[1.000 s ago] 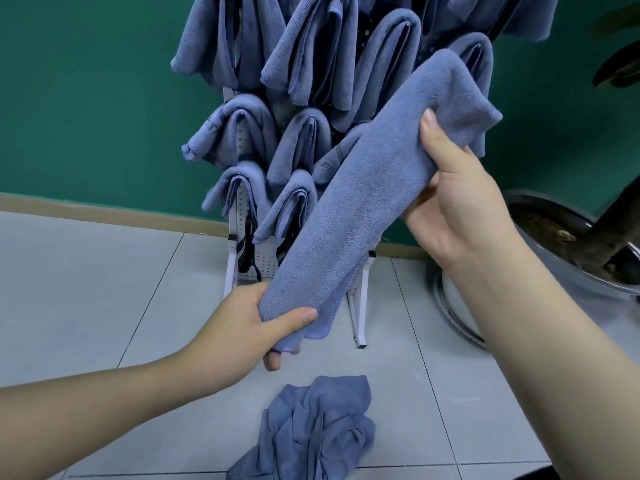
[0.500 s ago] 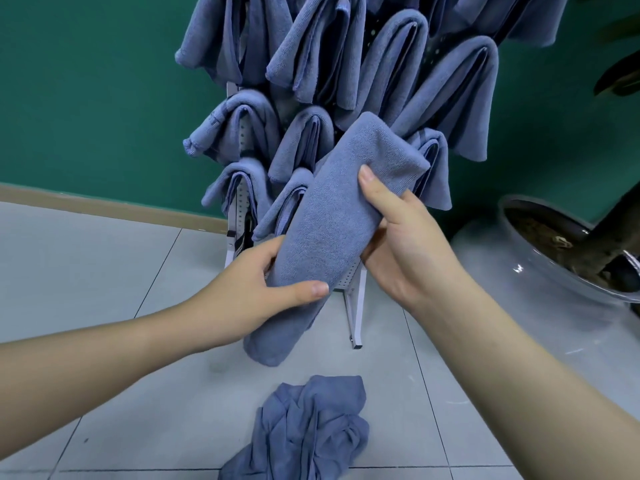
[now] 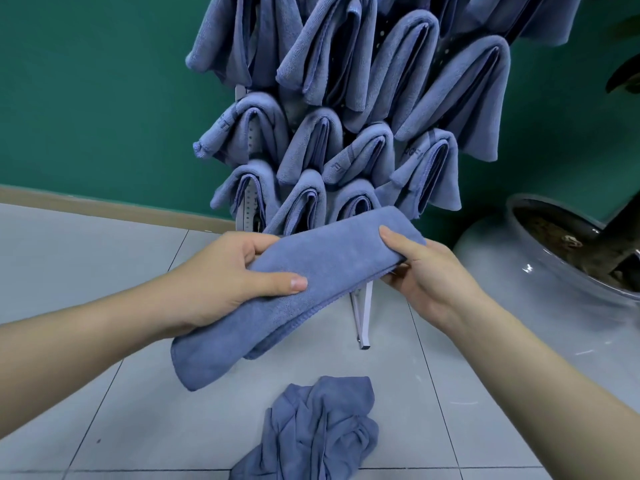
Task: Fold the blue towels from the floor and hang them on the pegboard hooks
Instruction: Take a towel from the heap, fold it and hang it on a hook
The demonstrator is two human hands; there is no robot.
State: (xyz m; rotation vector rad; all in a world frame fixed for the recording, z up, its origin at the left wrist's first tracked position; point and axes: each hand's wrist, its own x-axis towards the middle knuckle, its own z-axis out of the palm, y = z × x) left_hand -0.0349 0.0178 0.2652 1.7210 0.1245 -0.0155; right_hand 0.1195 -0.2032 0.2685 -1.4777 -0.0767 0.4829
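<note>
Towel (image 3: 311,271), folded into a long blue band, lay across both hands in front of the rack, slanting from its upper right end down to a loose left end that drooped toward the floor without reaching it. The left hand (image 3: 228,282) grasped it near the middle, thumb pressed flat on top and fingers curled over the far edge, probably so the layers would not slide apart. The right hand (image 3: 426,271) pinched the upper end, thumb on top and fingers tucked beneath, which kept the fold closed and gave that end a firm lead. Held level like this, the band looked ready to be doubled or draped over a hook, and I judged the folding nearly done and the hanging yet to come.

Behind it stood the pegboard (image 3: 247,199), almost wholly covered by hung towels (image 3: 450,88), each draped in a loop over its hook so both tails fell evenly. Whether any hook low on the board stood free could not be told, since cloth hid the hooks themselves. One crumpled towel (image 3: 318,431) waited on the tiled floor (image 3: 104,393) just below the hands, unfolded. A glass planter (image 3: 568,258) sat to the right, well clear of the work.
</note>
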